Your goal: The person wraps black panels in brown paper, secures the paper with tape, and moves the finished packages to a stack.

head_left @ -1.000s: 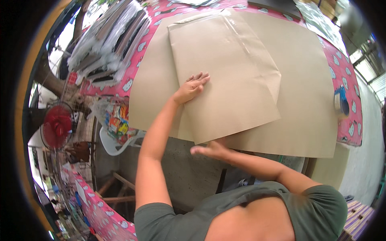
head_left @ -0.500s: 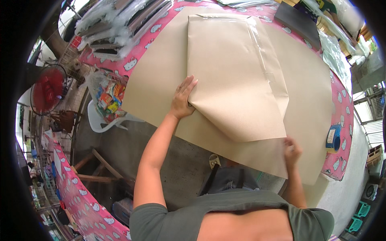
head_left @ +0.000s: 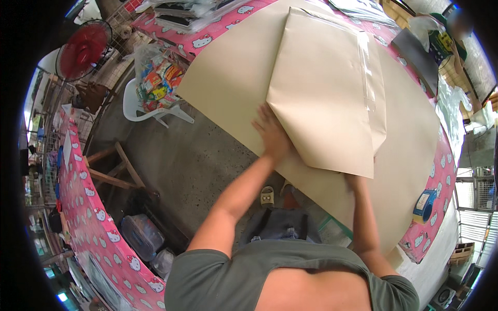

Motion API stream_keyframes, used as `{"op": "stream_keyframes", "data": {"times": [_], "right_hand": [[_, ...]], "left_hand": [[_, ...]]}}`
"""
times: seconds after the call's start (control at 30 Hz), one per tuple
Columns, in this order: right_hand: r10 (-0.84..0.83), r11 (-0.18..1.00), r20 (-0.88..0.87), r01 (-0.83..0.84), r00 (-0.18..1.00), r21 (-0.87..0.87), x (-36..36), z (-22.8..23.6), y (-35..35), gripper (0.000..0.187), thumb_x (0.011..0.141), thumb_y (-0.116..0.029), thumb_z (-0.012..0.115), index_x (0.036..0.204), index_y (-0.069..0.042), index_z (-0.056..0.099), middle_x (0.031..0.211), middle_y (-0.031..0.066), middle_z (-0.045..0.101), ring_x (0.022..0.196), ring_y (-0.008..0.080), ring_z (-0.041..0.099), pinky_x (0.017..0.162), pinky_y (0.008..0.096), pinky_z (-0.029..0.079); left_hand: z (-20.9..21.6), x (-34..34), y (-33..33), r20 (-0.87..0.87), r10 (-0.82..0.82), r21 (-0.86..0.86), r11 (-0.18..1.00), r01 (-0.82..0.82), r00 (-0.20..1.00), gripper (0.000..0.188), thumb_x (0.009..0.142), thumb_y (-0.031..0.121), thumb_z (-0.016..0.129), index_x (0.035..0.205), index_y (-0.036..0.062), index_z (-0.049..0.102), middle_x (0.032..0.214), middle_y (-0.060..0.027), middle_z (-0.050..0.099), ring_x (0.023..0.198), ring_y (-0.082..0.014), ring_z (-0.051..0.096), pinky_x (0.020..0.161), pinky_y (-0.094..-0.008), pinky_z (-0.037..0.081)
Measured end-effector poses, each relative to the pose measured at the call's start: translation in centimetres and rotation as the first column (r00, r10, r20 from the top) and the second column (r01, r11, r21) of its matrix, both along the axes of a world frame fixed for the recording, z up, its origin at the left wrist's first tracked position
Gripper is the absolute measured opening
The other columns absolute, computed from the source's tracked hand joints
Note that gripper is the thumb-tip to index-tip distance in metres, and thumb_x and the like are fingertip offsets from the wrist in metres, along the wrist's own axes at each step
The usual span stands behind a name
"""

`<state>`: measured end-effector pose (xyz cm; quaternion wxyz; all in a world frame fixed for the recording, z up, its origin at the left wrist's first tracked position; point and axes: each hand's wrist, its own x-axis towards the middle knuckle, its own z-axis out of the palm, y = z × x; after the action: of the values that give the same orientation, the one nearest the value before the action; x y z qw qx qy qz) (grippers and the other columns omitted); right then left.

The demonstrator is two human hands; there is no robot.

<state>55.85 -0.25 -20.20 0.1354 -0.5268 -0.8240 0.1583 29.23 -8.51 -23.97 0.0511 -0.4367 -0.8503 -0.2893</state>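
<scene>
A brown paper parcel [head_left: 327, 88] lies on a wide sheet of brown paper [head_left: 228, 78], with clear tape [head_left: 365, 72] running down its right side. Its near end is a loose flap [head_left: 337, 150], raised a little off the sheet. Beside the flap's left edge, my left hand [head_left: 274, 133] rests with its fingers spread, slightly blurred. My right hand [head_left: 356, 182] reaches in beneath the flap's near edge, so the paper hides its fingers. On the right, a blue tape roll [head_left: 424, 206] stands near the edge of the brown sheet.
A pink patterned cloth [head_left: 415, 241] covers the table. Plastic-wrapped dark sheets [head_left: 194, 13] lie at the far left, and a dark flat board [head_left: 415, 57] at the far right. Left of the table stand a white chair [head_left: 132, 106] holding a bag of colourful packets, and a red fan [head_left: 85, 49].
My right hand has gone from the flap's right corner to under its near edge. My left hand has slid nearer along the flap's left side, fingers now spread. The whole view has shifted.
</scene>
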Motion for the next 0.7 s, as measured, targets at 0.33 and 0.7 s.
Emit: {"op": "stream_keyframes", "data": {"times": [0.33,0.7], "right_hand": [[-0.535,0.8,-0.61,0.118,0.585,-0.588,6.3,6.2,2.7,0.045,0.089,-0.04,0.053,0.095,0.003,0.059,0.072,0.0111,0.062,0.06,0.0167,0.06,0.052,0.0261,0.048],[-0.481,0.535,-0.399,-0.099,0.781,-0.839,4.5,4.5,-4.0,0.025,0.089,-0.022,0.055,0.088,0.003,0.058,0.071,0.0123,0.062,0.054,0.0191,0.06,0.047,0.0306,0.049]], "left_hand": [[8.9,-6.7,-4.2,0.986,-0.165,0.167,0.971,-0.171,0.027,0.043,0.089,0.039,0.054,0.066,0.0022,0.056,0.069,-0.0084,0.06,0.068,-0.0182,0.062,0.066,-0.0335,0.051],[8.3,8.1,-10.4,0.921,-0.139,0.224,0.953,0.202,-0.365,0.026,0.089,0.018,0.051,0.076,-0.0012,0.061,0.064,-0.01,0.062,0.055,-0.0158,0.059,0.052,-0.0276,0.049]]}}
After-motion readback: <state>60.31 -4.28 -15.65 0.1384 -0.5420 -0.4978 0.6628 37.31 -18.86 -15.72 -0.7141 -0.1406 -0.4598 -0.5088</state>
